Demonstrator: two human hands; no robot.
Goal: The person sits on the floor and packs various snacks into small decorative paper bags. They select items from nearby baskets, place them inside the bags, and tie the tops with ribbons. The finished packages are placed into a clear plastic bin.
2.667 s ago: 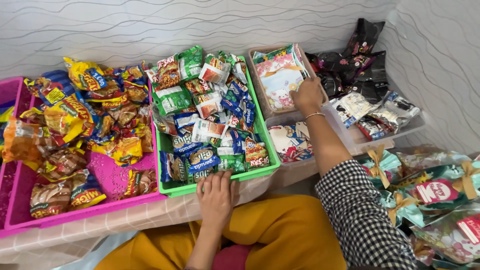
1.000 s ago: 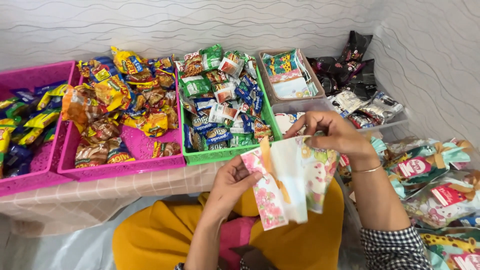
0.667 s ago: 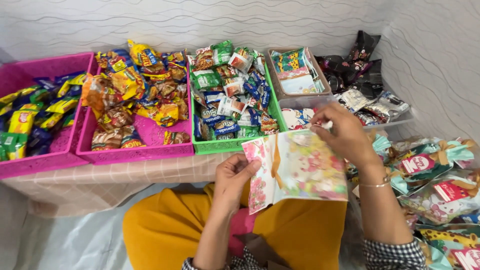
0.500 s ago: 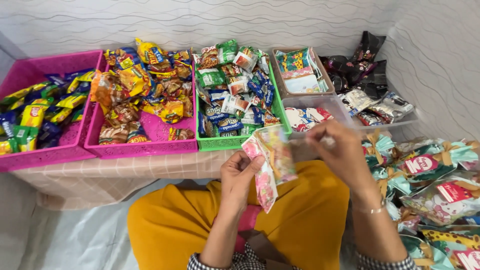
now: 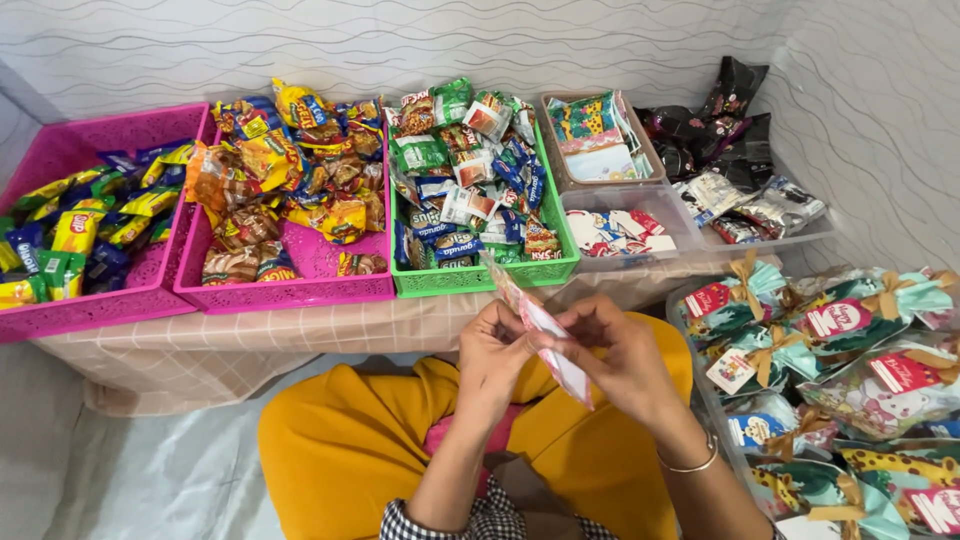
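Observation:
Over my lap, my left hand point(image 5: 492, 355) and my right hand point(image 5: 618, 358) pinch a clear printed plastic bag point(image 5: 545, 330) between them, seen edge-on with its mouth toward the table. The bag looks empty. Just beyond it stands a green basket point(image 5: 480, 278) piled with small snack packets. A stack of similar printed bags point(image 5: 592, 135) lies in a brown tray at the back right.
Two pink baskets point(image 5: 290, 290) point(image 5: 90, 310) hold snack packets on the low table. Clear trays point(image 5: 625, 232) carry more packets, with black pouches point(image 5: 700, 140) behind. Finished gift bags tied with ribbon point(image 5: 840, 350) fill a bin at my right. My yellow-clad legs point(image 5: 350, 450) lie below.
My right hand took a printed bag from the brown tray and brought it to my lap. Both hands then turned it from flat to edge-on and drew close together.

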